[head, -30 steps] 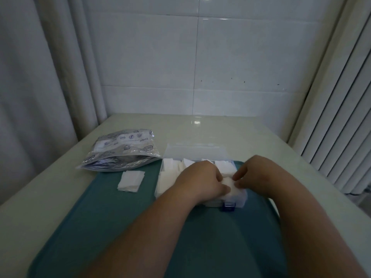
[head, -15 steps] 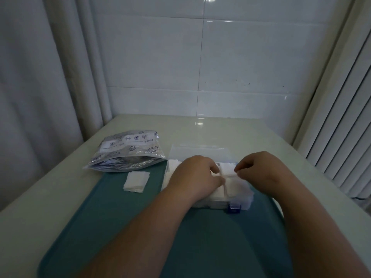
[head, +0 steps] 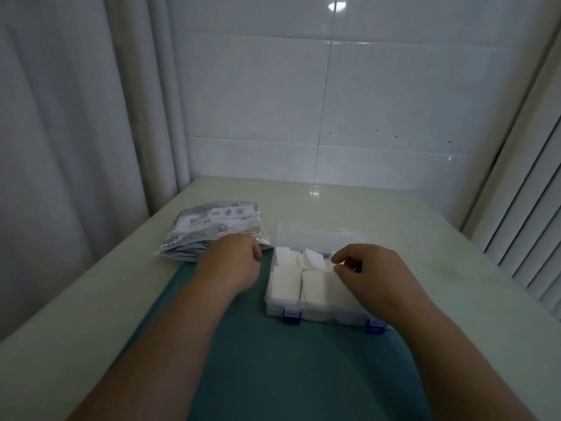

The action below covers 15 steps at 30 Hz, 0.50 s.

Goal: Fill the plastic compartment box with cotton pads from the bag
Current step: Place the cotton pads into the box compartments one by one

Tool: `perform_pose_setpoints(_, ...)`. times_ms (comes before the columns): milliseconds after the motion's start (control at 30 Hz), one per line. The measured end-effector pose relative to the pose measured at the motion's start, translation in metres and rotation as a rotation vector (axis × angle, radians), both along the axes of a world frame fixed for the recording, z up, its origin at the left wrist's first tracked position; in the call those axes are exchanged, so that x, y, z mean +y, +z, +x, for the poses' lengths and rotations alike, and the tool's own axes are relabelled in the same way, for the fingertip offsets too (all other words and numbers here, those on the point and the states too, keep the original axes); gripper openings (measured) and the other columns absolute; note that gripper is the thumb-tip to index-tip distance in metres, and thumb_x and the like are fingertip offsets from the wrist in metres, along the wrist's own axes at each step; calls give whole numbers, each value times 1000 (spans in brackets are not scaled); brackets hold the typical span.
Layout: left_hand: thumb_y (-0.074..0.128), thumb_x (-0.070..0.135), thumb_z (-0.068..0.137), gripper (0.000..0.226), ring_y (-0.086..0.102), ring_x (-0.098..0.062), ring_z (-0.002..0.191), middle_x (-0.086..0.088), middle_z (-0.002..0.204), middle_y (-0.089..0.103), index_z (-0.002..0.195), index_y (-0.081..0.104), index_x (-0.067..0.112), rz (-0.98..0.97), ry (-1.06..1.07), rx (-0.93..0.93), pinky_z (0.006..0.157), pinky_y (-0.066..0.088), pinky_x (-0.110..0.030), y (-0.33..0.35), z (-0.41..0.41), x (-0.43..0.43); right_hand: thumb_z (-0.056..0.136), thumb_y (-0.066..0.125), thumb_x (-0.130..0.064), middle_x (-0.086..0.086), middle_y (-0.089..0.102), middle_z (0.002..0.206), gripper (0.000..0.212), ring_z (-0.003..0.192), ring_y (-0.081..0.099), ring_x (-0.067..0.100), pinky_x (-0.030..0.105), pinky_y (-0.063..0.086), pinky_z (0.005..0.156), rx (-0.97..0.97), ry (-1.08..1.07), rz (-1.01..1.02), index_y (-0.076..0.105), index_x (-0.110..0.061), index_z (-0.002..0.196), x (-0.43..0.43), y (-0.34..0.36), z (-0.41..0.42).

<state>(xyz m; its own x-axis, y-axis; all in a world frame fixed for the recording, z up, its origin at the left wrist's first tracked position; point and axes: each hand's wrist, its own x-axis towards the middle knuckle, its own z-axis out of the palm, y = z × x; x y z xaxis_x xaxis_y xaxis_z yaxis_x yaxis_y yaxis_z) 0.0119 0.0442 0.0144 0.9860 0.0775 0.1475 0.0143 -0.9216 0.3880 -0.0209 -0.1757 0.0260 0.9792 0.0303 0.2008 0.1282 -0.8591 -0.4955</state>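
The clear plastic compartment box (head: 321,315) with blue latches stands open on a teal mat, its lid (head: 318,237) lying back. White cotton pads (head: 285,285) fill its left and middle compartments. My right hand (head: 375,279) is over the box's right side and pinches the edge of a tilted cotton pad (head: 315,258) between thumb and forefinger. My left hand (head: 232,262) is left of the box, fingers curled down onto the mat beside the printed bag (head: 212,224). The hand hides whatever lies under it.
The teal mat (head: 273,369) covers the near part of a pale table (head: 455,268). A curtain (head: 76,132) hangs on the left, a tiled wall stands behind, and slatted blinds (head: 528,223) close off the right side.
My left hand has left the box and moved left to where the loose stack of pads lay, now covering it. My right hand has lifted slightly, holding a pad's edge.
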Motion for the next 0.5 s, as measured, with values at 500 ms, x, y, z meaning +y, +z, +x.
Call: perform_pose_setpoints(500, 50, 8, 90, 28, 61, -30, 101, -11, 111, 62, 118, 45, 12, 333, 45, -43, 75, 46, -36, -25, 4, 10, 93, 56, -32, -19, 58, 89, 23, 85, 56, 2, 17, 43, 77, -16, 49, 43, 65, -36, 114, 11, -3, -7)
